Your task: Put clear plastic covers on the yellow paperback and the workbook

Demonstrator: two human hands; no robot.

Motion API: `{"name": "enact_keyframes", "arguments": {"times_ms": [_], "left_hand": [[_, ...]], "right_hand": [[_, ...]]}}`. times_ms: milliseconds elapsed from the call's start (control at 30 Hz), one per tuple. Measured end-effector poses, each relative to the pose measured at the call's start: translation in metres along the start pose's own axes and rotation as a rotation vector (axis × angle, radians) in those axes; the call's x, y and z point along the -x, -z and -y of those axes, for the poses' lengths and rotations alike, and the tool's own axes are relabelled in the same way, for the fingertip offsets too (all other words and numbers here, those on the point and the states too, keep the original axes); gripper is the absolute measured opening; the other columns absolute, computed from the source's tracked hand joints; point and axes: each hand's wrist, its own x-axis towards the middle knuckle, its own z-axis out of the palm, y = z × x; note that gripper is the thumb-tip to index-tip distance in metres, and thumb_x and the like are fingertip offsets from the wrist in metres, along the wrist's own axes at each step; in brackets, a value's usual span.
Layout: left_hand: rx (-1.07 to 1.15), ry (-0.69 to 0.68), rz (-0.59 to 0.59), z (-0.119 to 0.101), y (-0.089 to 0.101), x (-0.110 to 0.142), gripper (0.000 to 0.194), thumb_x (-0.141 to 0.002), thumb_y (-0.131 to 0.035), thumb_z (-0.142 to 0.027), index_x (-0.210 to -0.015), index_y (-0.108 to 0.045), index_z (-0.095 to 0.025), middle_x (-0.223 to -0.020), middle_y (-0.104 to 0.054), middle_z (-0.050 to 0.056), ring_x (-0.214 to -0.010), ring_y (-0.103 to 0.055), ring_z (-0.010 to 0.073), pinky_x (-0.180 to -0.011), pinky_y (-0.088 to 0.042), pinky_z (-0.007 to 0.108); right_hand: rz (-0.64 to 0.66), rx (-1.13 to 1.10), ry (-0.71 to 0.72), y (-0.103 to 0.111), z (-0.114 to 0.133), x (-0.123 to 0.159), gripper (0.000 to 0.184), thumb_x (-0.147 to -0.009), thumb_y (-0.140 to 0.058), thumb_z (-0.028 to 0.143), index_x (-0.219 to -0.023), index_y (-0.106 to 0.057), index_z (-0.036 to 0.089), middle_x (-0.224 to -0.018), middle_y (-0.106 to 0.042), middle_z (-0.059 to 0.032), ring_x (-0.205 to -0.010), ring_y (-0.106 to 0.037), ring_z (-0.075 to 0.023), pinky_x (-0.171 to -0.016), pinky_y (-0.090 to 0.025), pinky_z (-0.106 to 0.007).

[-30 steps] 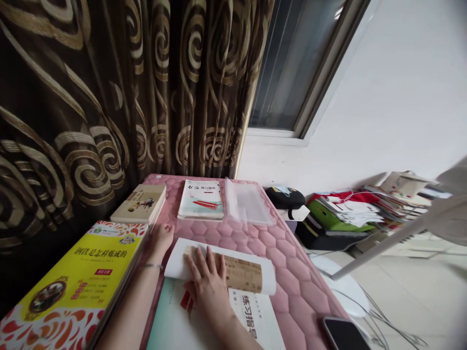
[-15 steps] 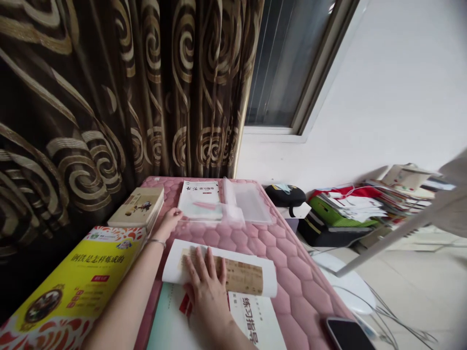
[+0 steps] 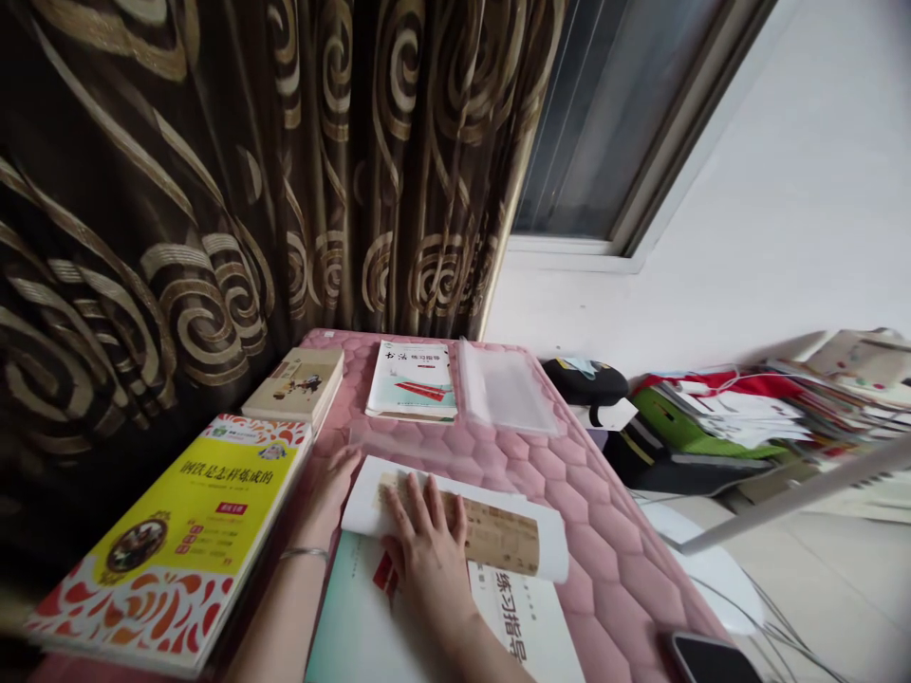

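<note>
My right hand (image 3: 434, 560) lies flat, fingers spread, on a workbook (image 3: 356, 607) with a green and white cover. Beneath those fingers a curled-back flap (image 3: 548, 536) shows a brown printed strip. To the left of the workbook's top corner, my left hand (image 3: 340, 474) is closed in a pinch at the edge of a clear plastic book cover (image 3: 419, 444). This thin film stretches low across the quilted surface behind the workbook. Farther back sits a small pile of calligraphy workbooks (image 3: 413, 379), with more translucent plastic covers (image 3: 505, 389) to its right.
A thick yellow book (image 3: 213, 493) and a beige book (image 3: 295, 384) line the left side of the pink quilted table (image 3: 612, 531). A phone (image 3: 704, 659) rests at the near right edge. Patterned curtains (image 3: 320, 171) hang behind; piled papers (image 3: 740, 417) stand beyond the right edge.
My left hand has drawn the plastic cover back toward me, off the far workbooks, and lowered it. My right hand stays on the workbook. The view has shifted left.
</note>
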Motion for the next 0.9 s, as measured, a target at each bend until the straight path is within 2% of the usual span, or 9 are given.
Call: {"name": "enact_keyframes", "arguments": {"times_ms": [67,167,267,400,633,800,900], "left_hand": [[-0.013,0.014,0.049,-0.001,0.003,0.006,0.056,-0.074,-0.071,-0.032,-0.127,-0.057,-0.02,-0.125,-0.067,0.012,-0.111,-0.065,0.0267,-0.08,-0.054,0.032],[0.085,0.052,0.227,-0.014,0.002,0.013,0.078,-0.072,-0.07,-0.031,-0.144,-0.041,-0.021,-0.117,-0.071,0.012,-0.101,-0.069,0.0272,-0.076,-0.054,0.034],[0.143,0.006,0.297,-0.025,0.0,0.018,0.074,-0.071,-0.07,-0.03,-0.14,-0.045,-0.018,-0.113,-0.073,0.012,-0.101,-0.069,0.0267,-0.081,-0.053,0.035],[0.145,-0.023,0.326,-0.028,0.0,0.021,0.065,-0.072,-0.068,-0.029,-0.133,-0.052,-0.016,-0.112,-0.073,0.011,-0.102,-0.068,0.0266,-0.08,-0.052,0.033],[0.128,0.019,0.398,-0.028,-0.001,0.028,0.079,-0.07,-0.072,-0.035,-0.142,-0.043,-0.018,-0.112,-0.071,0.012,-0.087,-0.07,0.0255,-0.069,-0.051,0.031],[0.13,-0.046,0.446,-0.019,0.0,0.024,0.07,-0.076,-0.07,-0.035,-0.141,-0.046,-0.023,-0.12,-0.068,0.009,-0.096,-0.067,0.0256,-0.078,-0.051,0.033],[0.095,-0.064,0.435,-0.016,-0.001,0.023,0.062,-0.077,-0.07,-0.036,-0.135,-0.053,-0.022,-0.121,-0.067,0.009,-0.103,-0.065,0.0264,-0.083,-0.05,0.033]], "right_hand": [[-0.017,0.004,0.017,0.001,0.0,0.0,0.061,-0.095,-0.046,0.03,-0.152,-0.024,0.039,-0.159,-0.028,-0.0012,-0.145,-0.024,-0.034,-0.114,-0.01,-0.061],[-0.03,-0.004,0.028,0.005,0.002,0.0,0.062,-0.095,-0.047,0.029,-0.152,-0.024,0.037,-0.158,-0.029,-0.0007,-0.145,-0.025,-0.0337,-0.114,-0.011,-0.06],[-0.026,-0.014,0.036,0.009,0.003,-0.001,0.064,-0.094,-0.048,0.029,-0.153,-0.023,0.037,-0.158,-0.029,-0.0002,-0.145,-0.024,-0.0333,-0.114,-0.014,-0.058],[-0.019,-0.021,0.048,0.01,0.004,-0.001,0.066,-0.094,-0.048,0.028,-0.153,-0.021,0.038,-0.158,-0.029,-0.0002,-0.145,-0.025,-0.033,-0.113,-0.015,-0.056],[-0.038,-0.01,0.056,0.01,0.003,-0.002,0.061,-0.095,-0.048,0.027,-0.151,-0.028,0.038,-0.157,-0.032,-0.0011,-0.143,-0.028,-0.0329,-0.112,-0.015,-0.056],[-0.029,-0.013,0.065,0.013,0.004,-0.004,0.059,-0.094,-0.048,0.026,-0.15,-0.032,0.037,-0.157,-0.032,-0.0015,-0.144,-0.026,-0.0327,-0.113,-0.015,-0.055],[-0.038,-0.006,0.056,0.011,0.003,-0.005,0.06,-0.094,-0.048,0.024,-0.15,-0.031,0.036,-0.157,-0.032,-0.0019,-0.145,-0.025,-0.0323,-0.114,-0.015,-0.055]]}}
